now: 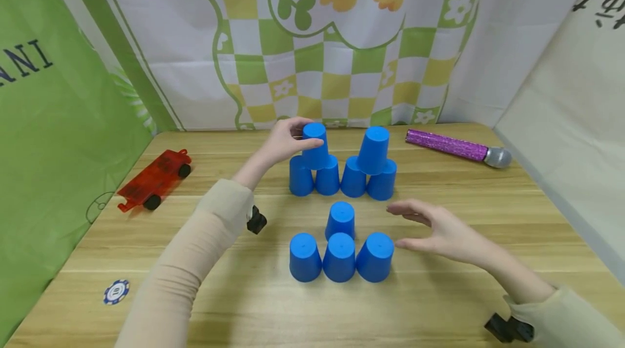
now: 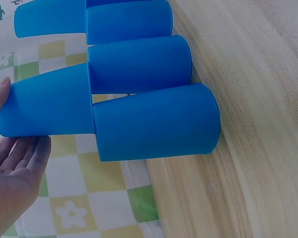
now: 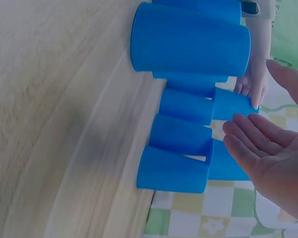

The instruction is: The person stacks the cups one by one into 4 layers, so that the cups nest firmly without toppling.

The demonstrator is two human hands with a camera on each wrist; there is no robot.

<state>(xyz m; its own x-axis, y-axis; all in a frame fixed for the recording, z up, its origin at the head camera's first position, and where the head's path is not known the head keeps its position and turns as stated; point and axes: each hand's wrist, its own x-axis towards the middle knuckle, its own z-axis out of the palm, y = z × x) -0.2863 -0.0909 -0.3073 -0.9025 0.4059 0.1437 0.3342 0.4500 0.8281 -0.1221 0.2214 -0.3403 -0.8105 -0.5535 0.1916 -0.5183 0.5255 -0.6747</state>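
My left hand (image 1: pixel 285 141) holds an upside-down blue cup (image 1: pixel 314 151) between thumb and fingers. That cup stands across two inverted cups (image 1: pixel 301 177) at the back; in the left wrist view its rim (image 2: pixel 93 99) meets their bases. Beside them, another blue cup (image 1: pixel 374 150) tops a second pair (image 1: pixel 382 182). Nearer me, three inverted cups (image 1: pixel 339 258) form a row, with a single cup (image 1: pixel 340 217) just behind the middle one. My right hand (image 1: pixel 437 231), fingers apart and holding nothing, hovers right of the row's right cup (image 1: pixel 376 258). Its palm (image 3: pixel 283 163) shows in the right wrist view.
On the left of the wooden table (image 1: pixel 273 315) lies a transparent red toy car (image 1: pixel 158 178), with a blue-and-white poker chip (image 1: pixel 116 292) nearer me. A purple glittery microphone (image 1: pixel 449 145) lies at the back right. A checked curtain (image 1: pixel 312 82) hangs behind the table.
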